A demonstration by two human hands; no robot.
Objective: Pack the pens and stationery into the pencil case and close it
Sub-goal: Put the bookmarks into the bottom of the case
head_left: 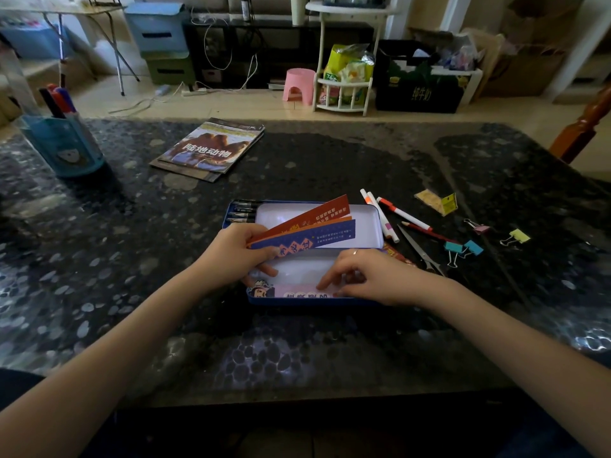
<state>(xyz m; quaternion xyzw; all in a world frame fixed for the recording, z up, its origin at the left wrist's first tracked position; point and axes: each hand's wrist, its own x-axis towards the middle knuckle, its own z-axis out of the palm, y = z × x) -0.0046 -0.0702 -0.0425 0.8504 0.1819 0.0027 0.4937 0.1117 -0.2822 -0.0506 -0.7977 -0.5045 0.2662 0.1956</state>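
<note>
1. The pencil case lies open at the middle of the surface, toward its near edge.
2. The left hand holds a fan of paper strips over the case.
3. The right hand, fingers loosely bent, presses a pink strip into the near tray.
4. Pens, scissors and binder clips lie just right of the case.

A blue tin pencil case lies open on the table, white inside, with dark pens racked at its far left. Red, orange and blue bookmarks are fanned above it. White markers, a red pencil, scissors and binder clips are scattered beside it to the right.
</note>
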